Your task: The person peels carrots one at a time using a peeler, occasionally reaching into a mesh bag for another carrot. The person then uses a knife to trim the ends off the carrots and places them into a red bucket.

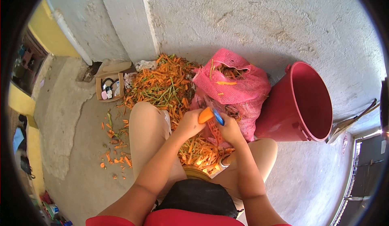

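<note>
My left hand (192,124) is closed around a thick orange carrot (206,115), held above my lap. Close beside it, my right hand (229,128) grips a tool with a blue handle (218,117), its end next to the carrot. The tool's working part is too small to tell. Below both hands lies a heap of orange peelings (198,155) between my legs, at the rim of a yellowish container (196,173). A larger pile of carrot scraps and green stems (162,84) rests against the wall.
A pink mesh sack (231,90) with scraps stands in front of me, beside a large red bucket (273,104) tilted to the right. A cardboard box (110,92) with small items is at the left. Carrot pieces (115,159) are scattered on the floor.
</note>
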Available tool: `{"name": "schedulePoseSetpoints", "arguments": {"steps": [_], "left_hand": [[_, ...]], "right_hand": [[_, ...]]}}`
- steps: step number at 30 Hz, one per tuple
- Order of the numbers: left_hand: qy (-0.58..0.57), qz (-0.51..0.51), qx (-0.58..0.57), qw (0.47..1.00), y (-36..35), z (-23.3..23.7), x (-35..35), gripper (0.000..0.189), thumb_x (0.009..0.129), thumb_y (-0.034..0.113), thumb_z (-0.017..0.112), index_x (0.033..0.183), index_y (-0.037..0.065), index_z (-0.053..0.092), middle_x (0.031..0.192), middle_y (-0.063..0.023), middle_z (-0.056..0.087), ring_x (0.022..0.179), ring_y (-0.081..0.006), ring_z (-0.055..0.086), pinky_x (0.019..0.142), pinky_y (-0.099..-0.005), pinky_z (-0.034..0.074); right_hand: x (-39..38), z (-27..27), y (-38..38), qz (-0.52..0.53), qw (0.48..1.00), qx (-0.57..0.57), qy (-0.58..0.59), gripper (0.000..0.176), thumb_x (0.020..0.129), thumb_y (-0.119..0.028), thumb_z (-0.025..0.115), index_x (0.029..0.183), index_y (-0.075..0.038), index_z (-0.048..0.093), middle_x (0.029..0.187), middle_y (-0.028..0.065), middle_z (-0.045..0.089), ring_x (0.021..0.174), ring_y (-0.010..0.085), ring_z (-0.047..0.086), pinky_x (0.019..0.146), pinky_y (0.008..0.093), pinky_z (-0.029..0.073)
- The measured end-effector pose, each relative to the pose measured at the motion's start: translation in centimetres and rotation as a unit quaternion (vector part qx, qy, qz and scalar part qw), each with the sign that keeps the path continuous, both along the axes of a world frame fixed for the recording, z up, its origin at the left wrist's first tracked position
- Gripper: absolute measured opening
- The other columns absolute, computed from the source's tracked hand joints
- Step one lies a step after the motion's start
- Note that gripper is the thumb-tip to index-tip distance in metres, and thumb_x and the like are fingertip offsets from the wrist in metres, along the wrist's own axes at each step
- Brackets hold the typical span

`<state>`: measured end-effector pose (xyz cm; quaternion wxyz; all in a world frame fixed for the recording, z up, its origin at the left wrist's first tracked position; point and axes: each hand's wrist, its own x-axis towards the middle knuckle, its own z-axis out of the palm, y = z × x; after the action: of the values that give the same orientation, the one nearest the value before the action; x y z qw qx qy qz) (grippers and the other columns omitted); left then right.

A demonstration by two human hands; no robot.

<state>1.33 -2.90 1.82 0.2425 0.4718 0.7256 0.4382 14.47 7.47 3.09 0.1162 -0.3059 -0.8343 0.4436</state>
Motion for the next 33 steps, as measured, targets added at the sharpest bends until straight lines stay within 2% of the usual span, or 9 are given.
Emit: {"name": "schedulePoseSetpoints", "arguments": {"steps": [3,6,12,15,18,21,27,30,33], "left_hand": [[0.089,0.085,0.014,0.992,0.2,-0.2,-0.5,0.016,0.062,0.008,0.061,0.075,0.003,0.051,0.065,-0.0148,0.054,0.063,-0.0319,0.054,0.054,-0.0375,0.042],[0.125,0.096,-0.010,0.987,0.2,-0.4,-0.7,0.014,0.064,0.010,0.060,0.073,0.004,0.051,0.064,-0.0138,0.054,0.062,-0.0312,0.054,0.053,-0.0374,0.042],[0.200,0.132,0.026,0.971,0.3,-0.4,-0.8,0.014,0.064,0.010,0.060,0.074,0.005,0.051,0.065,-0.0107,0.053,0.062,-0.0290,0.054,0.053,-0.0356,0.042],[0.213,0.132,0.042,0.967,0.3,-0.1,-1.0,0.020,0.063,0.008,0.063,0.079,0.004,0.052,0.068,-0.0130,0.054,0.064,-0.0303,0.054,0.055,-0.0364,0.042],[0.243,0.154,0.010,0.958,0.3,0.4,-0.9,0.015,0.063,0.009,0.059,0.075,0.005,0.050,0.069,-0.0088,0.053,0.064,-0.0279,0.053,0.054,-0.0353,0.043],[0.264,0.147,0.030,0.953,0.3,0.2,-1.4,0.015,0.063,0.008,0.059,0.074,0.005,0.050,0.068,-0.0090,0.052,0.063,-0.0280,0.053,0.053,-0.0355,0.042],[0.235,0.152,0.043,0.959,0.5,0.5,-1.1,0.015,0.062,0.008,0.059,0.074,0.005,0.050,0.068,-0.0089,0.052,0.063,-0.0281,0.053,0.053,-0.0352,0.042],[0.199,0.156,0.042,0.966,0.7,0.2,-1.2,0.019,0.061,0.006,0.064,0.077,0.004,0.053,0.069,-0.0125,0.054,0.065,-0.0297,0.054,0.055,-0.0358,0.041],[0.166,0.110,0.065,0.978,0.7,0.2,-1.4,0.019,0.061,0.006,0.064,0.076,0.004,0.053,0.070,-0.0121,0.055,0.065,-0.0288,0.054,0.056,-0.0343,0.042]], "right_hand": [[0.0,1.3,-0.1,0.048,0.996,-0.027,-0.071,0.018,0.074,-0.013,0.050,0.086,0.000,0.052,0.064,0.0219,0.051,0.063,0.0363,0.052,0.058,0.0391,0.039],[0.0,0.7,-0.3,0.038,0.996,-0.040,-0.066,0.017,0.074,-0.013,0.050,0.085,-0.001,0.052,0.064,0.0216,0.051,0.064,0.0359,0.052,0.059,0.0396,0.039],[0.1,-0.1,-0.1,0.067,0.993,-0.051,-0.078,0.014,0.074,-0.012,0.050,0.081,0.000,0.050,0.063,0.0214,0.050,0.062,0.0363,0.050,0.058,0.0397,0.038],[0.1,-0.5,-0.2,0.056,0.996,-0.035,-0.057,0.014,0.074,-0.012,0.050,0.079,0.000,0.049,0.062,0.0210,0.050,0.060,0.0359,0.050,0.056,0.0391,0.038],[0.0,-0.2,-0.6,0.030,0.995,-0.085,-0.039,0.013,0.074,-0.012,0.050,0.079,0.000,0.049,0.060,0.0205,0.049,0.059,0.0351,0.050,0.055,0.0382,0.038],[0.1,0.0,-0.5,0.037,0.996,-0.069,-0.039,0.012,0.073,-0.011,0.050,0.078,0.000,0.049,0.059,0.0199,0.048,0.057,0.0343,0.050,0.054,0.0375,0.038],[0.0,-0.3,0.0,0.052,0.994,-0.070,-0.059,0.012,0.074,-0.012,0.050,0.077,0.000,0.049,0.059,0.0199,0.048,0.057,0.0345,0.050,0.054,0.0378,0.038],[0.0,0.6,-0.1,0.042,0.994,-0.074,-0.073,0.012,0.073,-0.011,0.050,0.078,0.000,0.050,0.060,0.0199,0.049,0.058,0.0349,0.050,0.055,0.0380,0.038],[0.1,0.3,0.0,0.044,0.996,-0.051,-0.054,0.011,0.071,-0.009,0.050,0.079,0.000,0.050,0.060,0.0201,0.049,0.059,0.0354,0.050,0.055,0.0382,0.039]]}}
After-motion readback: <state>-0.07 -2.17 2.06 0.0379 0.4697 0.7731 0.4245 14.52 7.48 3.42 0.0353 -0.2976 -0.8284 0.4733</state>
